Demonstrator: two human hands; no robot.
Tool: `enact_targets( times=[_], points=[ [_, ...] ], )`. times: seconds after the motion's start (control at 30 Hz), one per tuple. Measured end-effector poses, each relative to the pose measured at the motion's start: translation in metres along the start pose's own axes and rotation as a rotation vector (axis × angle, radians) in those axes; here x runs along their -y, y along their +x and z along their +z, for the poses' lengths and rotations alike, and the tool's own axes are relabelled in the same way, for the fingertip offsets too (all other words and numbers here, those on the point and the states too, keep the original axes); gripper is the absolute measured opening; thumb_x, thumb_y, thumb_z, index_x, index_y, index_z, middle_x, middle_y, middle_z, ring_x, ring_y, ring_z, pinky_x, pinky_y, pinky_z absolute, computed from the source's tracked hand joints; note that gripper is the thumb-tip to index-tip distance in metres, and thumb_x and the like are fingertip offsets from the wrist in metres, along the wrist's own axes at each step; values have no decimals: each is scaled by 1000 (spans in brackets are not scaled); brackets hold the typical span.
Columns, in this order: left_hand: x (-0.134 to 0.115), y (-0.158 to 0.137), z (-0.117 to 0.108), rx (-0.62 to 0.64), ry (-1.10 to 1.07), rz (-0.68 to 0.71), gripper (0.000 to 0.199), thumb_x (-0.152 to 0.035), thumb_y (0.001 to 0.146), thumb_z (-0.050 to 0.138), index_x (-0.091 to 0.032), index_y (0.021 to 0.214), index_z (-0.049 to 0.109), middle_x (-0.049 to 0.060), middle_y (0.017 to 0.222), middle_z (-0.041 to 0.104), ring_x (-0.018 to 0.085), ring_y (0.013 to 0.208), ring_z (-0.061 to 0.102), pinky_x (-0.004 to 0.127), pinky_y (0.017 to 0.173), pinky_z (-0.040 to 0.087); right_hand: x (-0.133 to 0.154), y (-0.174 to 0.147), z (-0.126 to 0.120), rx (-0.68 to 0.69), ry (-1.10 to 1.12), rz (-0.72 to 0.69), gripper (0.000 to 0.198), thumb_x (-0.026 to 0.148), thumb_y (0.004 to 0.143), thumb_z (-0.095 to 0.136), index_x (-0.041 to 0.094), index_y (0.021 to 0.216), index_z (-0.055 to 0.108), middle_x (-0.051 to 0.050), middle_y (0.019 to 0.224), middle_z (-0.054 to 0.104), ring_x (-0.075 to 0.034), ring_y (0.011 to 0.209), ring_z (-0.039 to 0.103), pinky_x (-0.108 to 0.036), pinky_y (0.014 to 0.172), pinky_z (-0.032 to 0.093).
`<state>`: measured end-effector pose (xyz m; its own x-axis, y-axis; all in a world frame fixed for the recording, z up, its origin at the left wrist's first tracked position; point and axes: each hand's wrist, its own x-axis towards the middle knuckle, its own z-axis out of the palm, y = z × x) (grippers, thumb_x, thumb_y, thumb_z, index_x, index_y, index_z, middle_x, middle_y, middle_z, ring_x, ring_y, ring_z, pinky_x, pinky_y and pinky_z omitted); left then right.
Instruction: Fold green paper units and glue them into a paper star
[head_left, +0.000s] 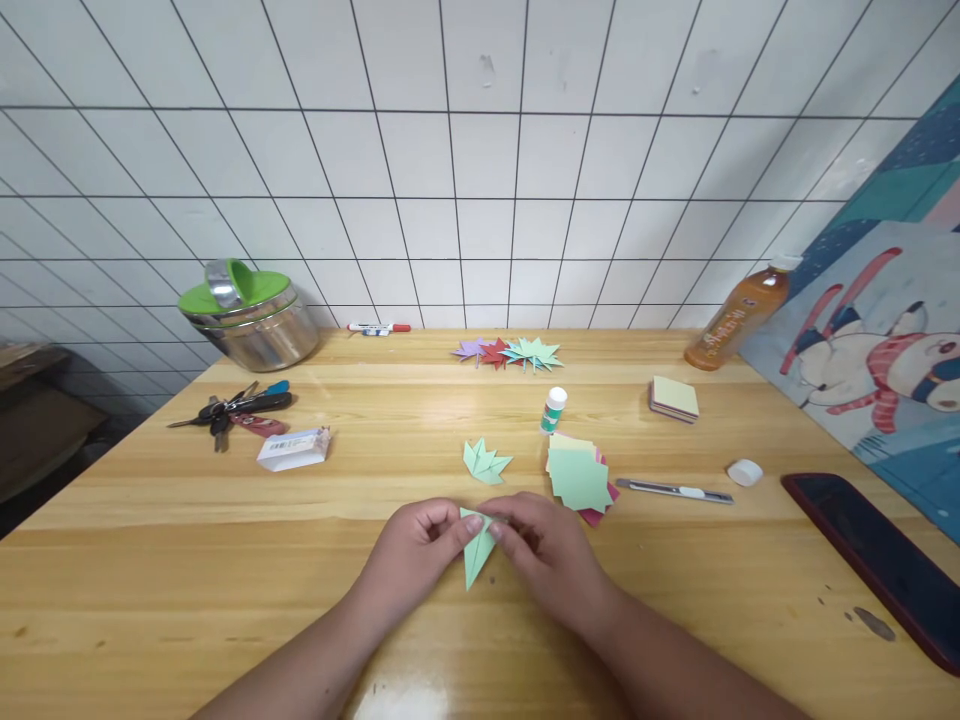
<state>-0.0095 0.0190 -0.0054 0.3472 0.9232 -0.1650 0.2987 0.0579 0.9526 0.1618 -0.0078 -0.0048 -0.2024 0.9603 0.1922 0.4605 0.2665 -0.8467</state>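
Note:
Between my two hands is a small folded piece of light green paper, its narrow point toward me. My left hand pinches its upper left corner, thumb on top. My right hand pinches the upper right edge the same way; the fingers beneath the paper are hidden. Just beyond lies a light green folded paper piece with several points. To the right of it is a stack of coloured paper squares, green on top, close to my right hand. A glue stick with a white cap stands behind that stack.
Folded paper stars lie near the tiled wall. On the right are a utility knife, a white cap, a paper pad, a drink bottle and a phone. Keys, a small packet and a steel pot occupy the left.

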Motion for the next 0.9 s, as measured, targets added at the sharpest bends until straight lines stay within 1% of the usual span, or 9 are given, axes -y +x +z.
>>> enact_targets(
  times=[0.1, 0.23, 0.33, 0.4, 0.5, 0.57, 0.63, 0.73, 0.9],
  points=[
    [0, -1, 2, -8, -2, 16, 36, -44, 71, 61, -15, 53, 48, -6, 49, 39, 7, 48, 34, 18, 46, 28, 0, 1, -1, -36, 68, 35, 24, 30, 87, 44, 21, 84, 66, -2, 73, 63, -14, 68, 55, -24, 63, 41],
    [0, -2, 3, 2, 43, 43, 28, -41, 74, 60, -15, 62, 59, -4, 52, 51, 9, 48, 44, 19, 48, 34, -5, 2, 0, -24, 214, 162, 31, 36, 87, 42, 18, 69, 59, 1, 57, 51, -11, 55, 48, -22, 52, 37],
    [0, -4, 3, 24, 17, 2, 25, -40, 78, 55, -16, 76, 64, -2, 54, 58, 12, 50, 53, 20, 51, 39, -8, 4, 0, -27, 304, 222, 29, 40, 84, 46, 18, 70, 58, 2, 60, 49, -10, 50, 43, -22, 47, 35],
    [0, -5, 3, 54, -68, -26, 26, -40, 81, 52, -17, 85, 63, 1, 63, 64, 14, 59, 59, 22, 54, 42, -8, 6, -1, -41, 348, 264, 28, 42, 82, 50, 17, 70, 59, 3, 61, 50, -8, 46, 40, -22, 45, 33],
    [-2, -7, 2, 60, -127, 16, 24, -38, 81, 53, -16, 86, 61, 3, 75, 66, 14, 67, 59, 22, 59, 44, -6, 5, -1, 2, 418, 324, 27, 43, 79, 54, 17, 70, 57, 6, 51, 43, -6, 39, 34, -21, 42, 30],
    [-3, -8, 2, 33, -81, 64, 23, -38, 80, 56, -15, 83, 61, 2, 71, 64, 13, 64, 56, 21, 59, 43, -4, 4, 1, 43, 444, 329, 25, 42, 77, 56, 17, 72, 55, 7, 46, 43, -6, 39, 36, -20, 42, 30],
    [-5, -8, 1, 12, -31, 80, 24, -38, 79, 57, -15, 83, 62, 1, 68, 62, 12, 61, 54, 22, 57, 42, -4, 3, 3, 66, 455, 315, 23, 40, 76, 58, 17, 74, 54, 6, 48, 49, -7, 42, 41, -20, 45, 32],
    [-6, -8, 1, -17, 37, 104, 22, -37, 78, 56, -16, 82, 63, 3, 73, 65, 15, 66, 56, 24, 61, 44, -3, 2, 5, 42, 440, 278, 19, 36, 75, 60, 17, 75, 54, 3, 57, 55, -8, 51, 46, -20, 49, 36],
    [-6, -8, 2, -33, 104, 144, 16, -27, 78, 54, -18, 86, 64, 6, 88, 68, 18, 79, 61, 26, 71, 47, 2, 2, 4, 3, 327, 203, 9, 26, 74, 59, 18, 74, 55, 1, 67, 55, -10, 63, 49, -20, 55, 39]
  ],
)
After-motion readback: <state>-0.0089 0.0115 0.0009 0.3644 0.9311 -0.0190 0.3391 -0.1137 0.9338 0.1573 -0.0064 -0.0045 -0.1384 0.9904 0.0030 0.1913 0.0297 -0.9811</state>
